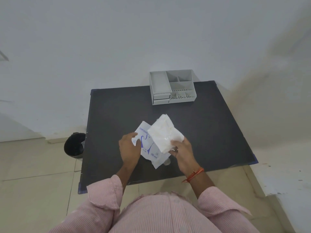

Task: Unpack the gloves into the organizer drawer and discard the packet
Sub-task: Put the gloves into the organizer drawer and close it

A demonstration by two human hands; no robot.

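Note:
A white packet (148,148) printed with blue letters is held above the dark table (210,132), and my left hand (129,148) grips its left edge. My right hand (182,148) holds a folded wad of translucent white gloves (164,133), which lies over the packet's upper right part. The grey organizer (173,89) stands at the table's far edge, with two shut drawers (161,99) stacked on its left front and open compartments on the right.
A black bin (74,145) stands on the tiled floor just left of the table. A white wall rises behind the organizer. A white ledge (286,179) lies to the right of the table.

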